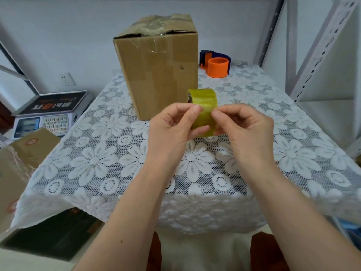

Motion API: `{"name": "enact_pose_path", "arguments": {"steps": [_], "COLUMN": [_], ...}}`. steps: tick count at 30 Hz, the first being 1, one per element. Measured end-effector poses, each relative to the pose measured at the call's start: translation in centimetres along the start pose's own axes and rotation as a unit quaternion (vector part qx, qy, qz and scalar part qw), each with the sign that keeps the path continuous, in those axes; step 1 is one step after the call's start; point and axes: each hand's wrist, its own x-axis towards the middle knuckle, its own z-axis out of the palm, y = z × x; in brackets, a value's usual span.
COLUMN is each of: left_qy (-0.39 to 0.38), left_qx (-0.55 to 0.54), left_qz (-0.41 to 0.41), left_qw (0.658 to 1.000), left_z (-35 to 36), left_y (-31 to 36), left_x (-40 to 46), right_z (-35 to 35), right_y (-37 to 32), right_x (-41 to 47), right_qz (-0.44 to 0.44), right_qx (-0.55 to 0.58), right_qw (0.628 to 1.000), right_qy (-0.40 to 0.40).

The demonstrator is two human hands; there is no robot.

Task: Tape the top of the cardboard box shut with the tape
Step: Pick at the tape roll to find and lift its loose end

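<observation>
A tall brown cardboard box stands upright at the back of the table, its top flaps folded over with crumpled clear tape on them. In front of it I hold a roll of yellowish clear tape above the tablecloth. My left hand grips the roll from the left, thumb on its outer face. My right hand pinches at the roll's outer surface with thumb and forefinger, at the tape's edge.
An orange and dark blue tape dispenser sits at the back right of the table, which has a white lace cloth. A digital scale and more cardboard boxes are at the left. Metal shelving uprights stand at the right.
</observation>
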Motion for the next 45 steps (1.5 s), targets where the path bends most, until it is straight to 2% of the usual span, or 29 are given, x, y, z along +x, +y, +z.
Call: {"name": "enact_pose_path", "arguments": {"steps": [7, 14, 20, 28, 33, 45], "left_qy": [-0.001, 0.022, 0.033, 0.005, 0.003, 0.038], "left_qx": [-0.002, 0.001, -0.007, -0.024, 0.002, 0.022], "left_qz": [-0.014, -0.002, 0.011, 0.024, 0.031, 0.01], "left_qw": [1.0, 1.0, 0.999, 0.999, 1.0, 0.999], "left_z": [0.0, 0.2, 0.6, 0.3, 0.2, 0.9], "left_y": [0.0, -0.2, -0.3, -0.1, -0.2, -0.3], "left_x": [-0.1, -0.2, -0.4, -0.5, -0.3, -0.5], "right_z": [-0.1, 0.0, 0.2, 0.3, 0.5, 1.1], "right_y": [-0.1, -0.2, -0.2, 0.1, 0.0, 0.1], "right_x": [0.0, -0.1, 0.0, 0.1, 0.1, -0.2], "right_qz": [0.078, 0.084, 0.091, 0.097, 0.105, 0.1], "right_qx": [0.082, 0.083, 0.09, 0.106, 0.111, 0.085], "right_qw": [0.994, 0.993, 0.992, 0.99, 0.988, 0.99], "right_qy": [0.013, -0.012, 0.0, 0.002, 0.005, 0.053]}}
